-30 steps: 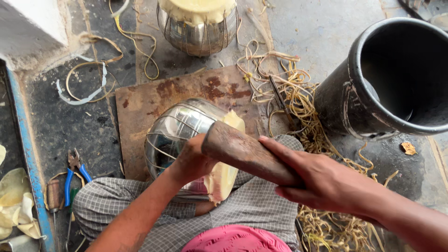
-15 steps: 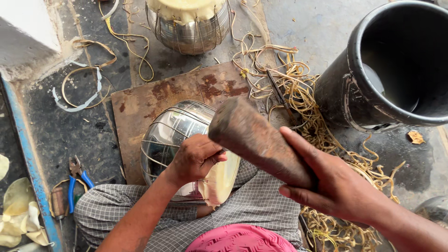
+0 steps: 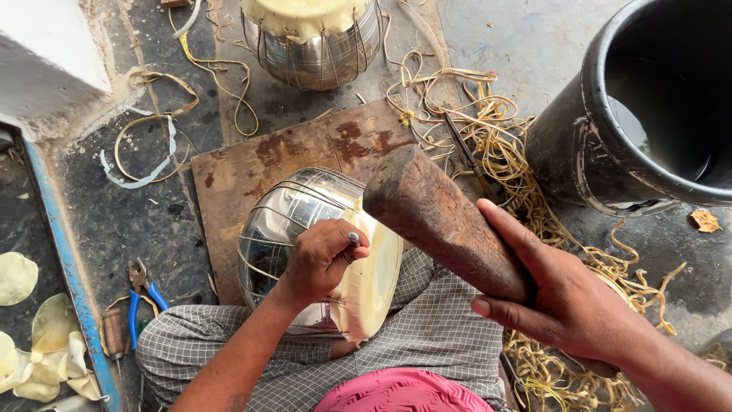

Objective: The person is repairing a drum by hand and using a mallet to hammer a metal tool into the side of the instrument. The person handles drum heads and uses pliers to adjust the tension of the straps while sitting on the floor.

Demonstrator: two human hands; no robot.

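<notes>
A shiny steel drum shell (image 3: 286, 217) laced with thin cords lies tilted on my lap and on a worn wooden board (image 3: 252, 164). Its pale skin head (image 3: 377, 278) faces my right side. My left hand (image 3: 324, 259) presses on the rim with the fingers curled around a small metal pin held against the lacing. My right hand (image 3: 564, 305) grips a thick brown wooden mallet (image 3: 442, 221), raised above the drum head and clear of it.
A second steel drum with a pale head (image 3: 313, 34) stands at the top. A large black bucket (image 3: 648, 114) sits at right beside a heap of yellowish rawhide strips (image 3: 518, 152). Blue-handled pliers (image 3: 141, 294) lie at left near pale skin scraps (image 3: 27, 336).
My right hand has lifted the mallet up and away from the drum. The left hand stays on the rim.
</notes>
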